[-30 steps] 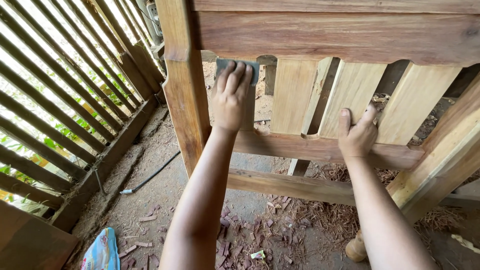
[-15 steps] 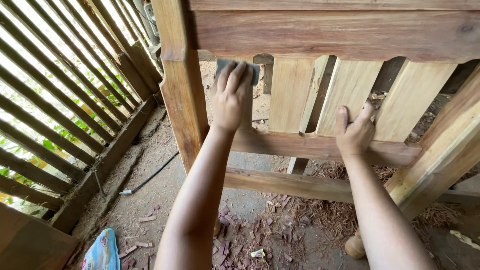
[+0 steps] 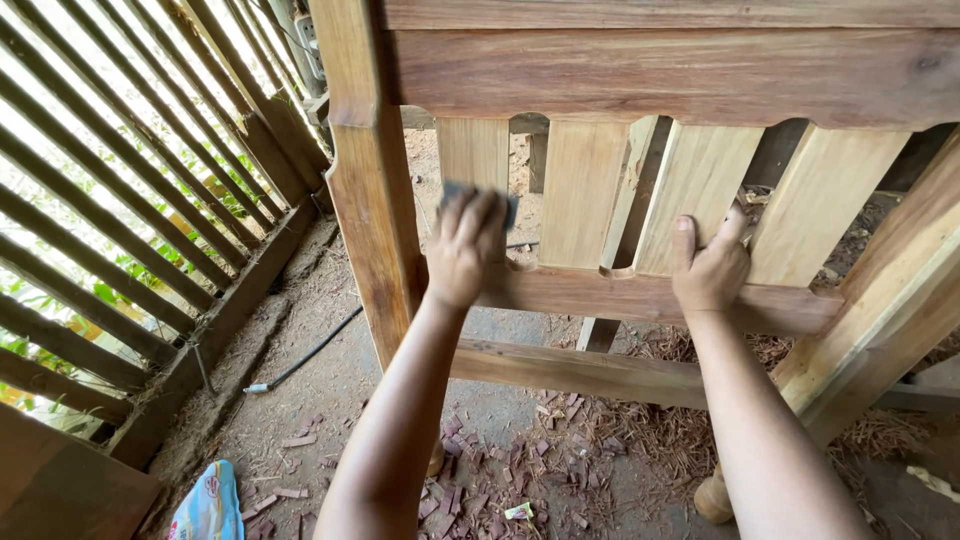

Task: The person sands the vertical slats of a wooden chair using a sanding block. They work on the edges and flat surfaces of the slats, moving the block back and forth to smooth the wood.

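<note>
Left hand (image 3: 468, 250) presses a dark sanding pad (image 3: 480, 192) flat on the slat (image 3: 474, 152); right hand (image 3: 710, 268), at three o'clock, steadies the rail (image 3: 590, 292), fingers spread, grasping nothing.

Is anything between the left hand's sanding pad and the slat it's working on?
Nothing visible. The left hand presses the dark sanding pad flat against the leftmost slat, just right of the post. The right hand rests on the rail, clear of it.
</note>
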